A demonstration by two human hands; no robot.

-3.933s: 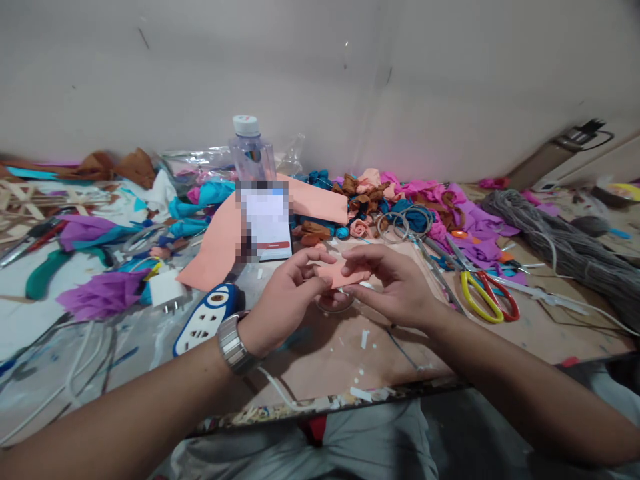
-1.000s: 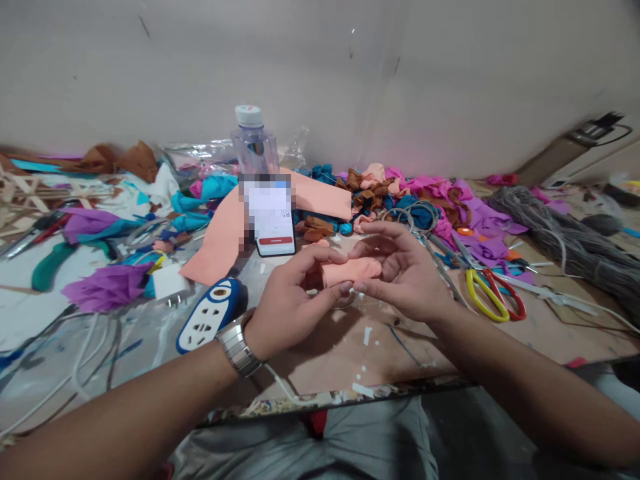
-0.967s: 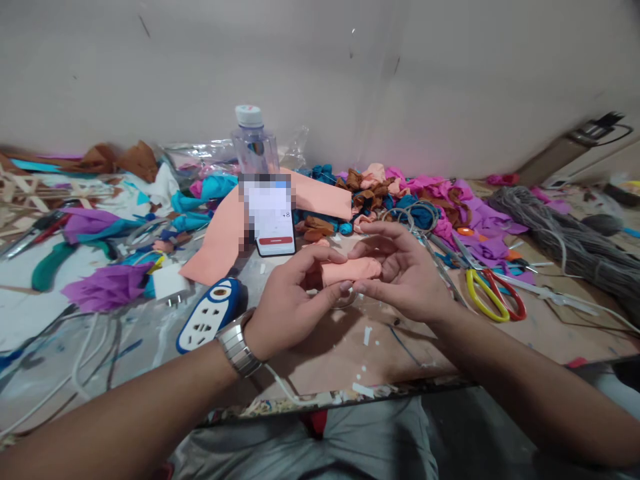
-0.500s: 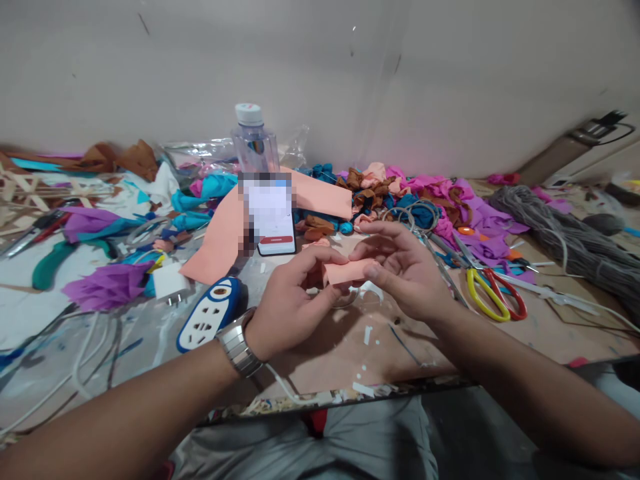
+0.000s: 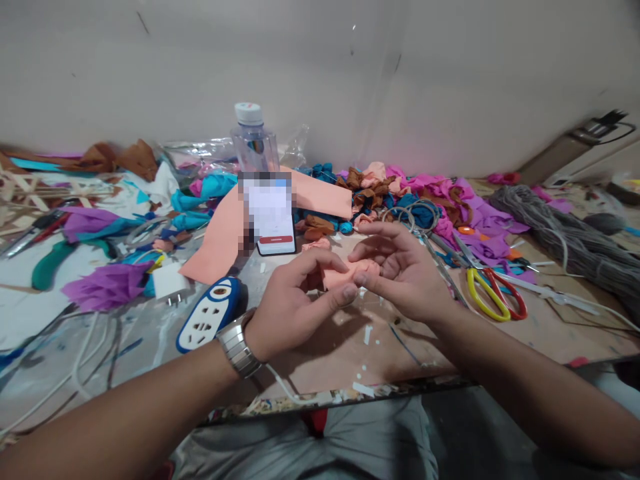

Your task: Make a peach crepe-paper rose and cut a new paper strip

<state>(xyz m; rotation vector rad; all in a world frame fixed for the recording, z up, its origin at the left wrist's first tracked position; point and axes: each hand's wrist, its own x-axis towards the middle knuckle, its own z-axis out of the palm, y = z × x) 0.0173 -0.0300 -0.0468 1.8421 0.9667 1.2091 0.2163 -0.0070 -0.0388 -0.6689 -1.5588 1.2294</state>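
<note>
A small piece of peach crepe paper [image 5: 336, 277], twisted and gathered at its right end, is pinched between both hands above the table. My left hand [image 5: 299, 293], with a metal-band watch [image 5: 240, 343] on its wrist, grips the paper's left part between thumb and fingers. On the right end, the thumb and fingertips of my right hand [image 5: 407, 270] are closed round the crumpled part. Its index finger is raised and bent. Behind the hands lie a larger peach paper strip [image 5: 215, 243] and a lit phone [image 5: 275, 230] propped up.
A clear bottle [image 5: 255, 143] stands behind the phone. Crumpled paper pieces [image 5: 375, 187] line the back. Scissors with yellow and red handles [image 5: 487, 293] and a grey yarn bundle [image 5: 555, 233] lie right. A blue-and-white power strip [image 5: 210, 317] and purple paper flower [image 5: 107, 283] are left.
The flat peach paper has become twisted and crumpled at its right end. My left thumb has moved right along it; the right hand has hardly shifted.
</note>
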